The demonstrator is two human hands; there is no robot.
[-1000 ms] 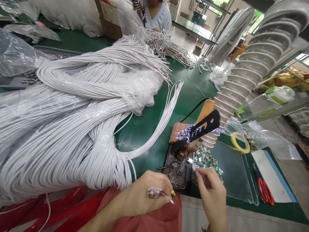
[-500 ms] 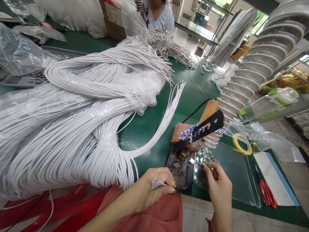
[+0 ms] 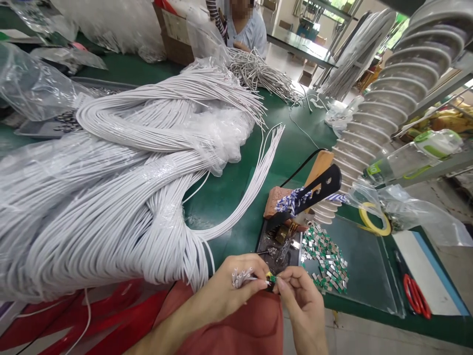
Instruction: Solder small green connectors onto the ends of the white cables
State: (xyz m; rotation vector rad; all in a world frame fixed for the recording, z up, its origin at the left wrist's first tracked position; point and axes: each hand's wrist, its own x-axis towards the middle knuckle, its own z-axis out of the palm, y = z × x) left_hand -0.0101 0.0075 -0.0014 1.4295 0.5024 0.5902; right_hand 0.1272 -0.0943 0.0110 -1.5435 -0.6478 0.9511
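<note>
Several thin white cables [image 3: 241, 279], likely springy, fill my closed left hand [image 3: 240, 281]; my right hand [image 3: 301, 293] pinches a fragile-looking green board [image 3: 272, 278], best edge-held.

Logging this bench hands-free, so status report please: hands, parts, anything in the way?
Left hand holding white cable ends. Right hand pinching small green piece. Loose small parts scattered beyond right hand. Black slotted bar beyond, not between hands.

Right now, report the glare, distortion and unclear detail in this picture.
Head view, background: glare whitens the far table; head view, upper right: the ribbed hose looks stretched toward the corner; head view, centre: the green piece at the right hand is too small to read.
</note>
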